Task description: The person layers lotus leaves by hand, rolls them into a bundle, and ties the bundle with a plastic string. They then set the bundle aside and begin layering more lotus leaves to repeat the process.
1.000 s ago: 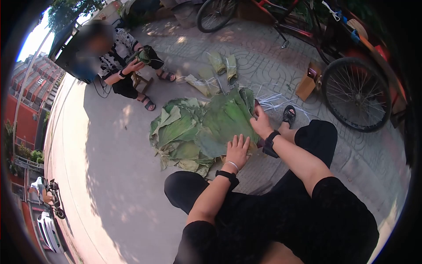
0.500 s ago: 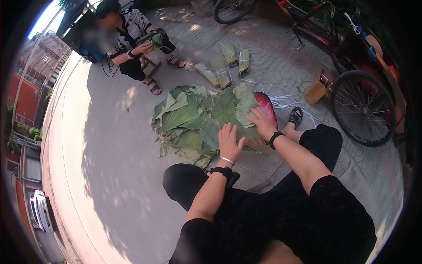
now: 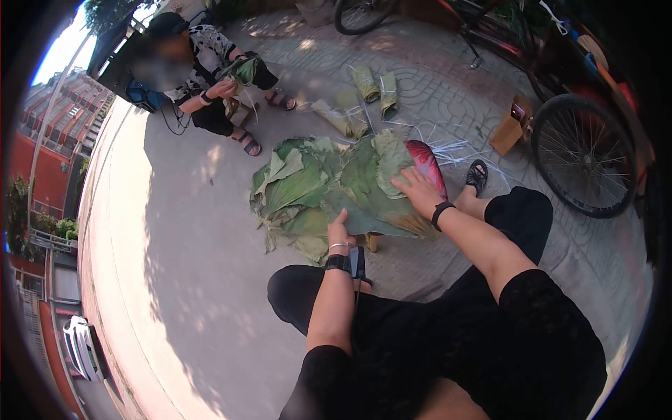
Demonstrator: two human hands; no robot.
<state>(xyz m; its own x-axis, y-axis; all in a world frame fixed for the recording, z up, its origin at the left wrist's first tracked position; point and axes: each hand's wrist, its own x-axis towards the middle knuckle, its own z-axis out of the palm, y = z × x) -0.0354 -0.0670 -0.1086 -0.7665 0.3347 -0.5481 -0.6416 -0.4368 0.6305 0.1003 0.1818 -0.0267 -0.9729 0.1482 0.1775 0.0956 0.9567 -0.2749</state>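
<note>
A pile of large, dull green dried lotus leaves (image 3: 297,183) is spread in front of me over a low support, part of which shows beneath the near edge. My left hand (image 3: 341,232) holds the near edge of the top leaf, thumb uppermost and the other fingers hidden underneath. Flat on the right part of the leaves lies my right hand (image 3: 420,194), its fingers stretched out. Beside it, a red patterned object (image 3: 425,168) sticks out from under the pile. White plastic strips (image 3: 458,155) lie on the ground just beyond.
Several rolled leaf bundles (image 3: 364,85) tied with string lie past the pile. At the upper left a seated person (image 3: 210,66) handles a green leaf bundle. A cardboard box (image 3: 509,129) and a cart wheel (image 3: 584,155) stand to the right.
My left hand has gone from lying flat over the leaves to holding their near edge, moving down and left. My right hand stays spread on the leaves.
</note>
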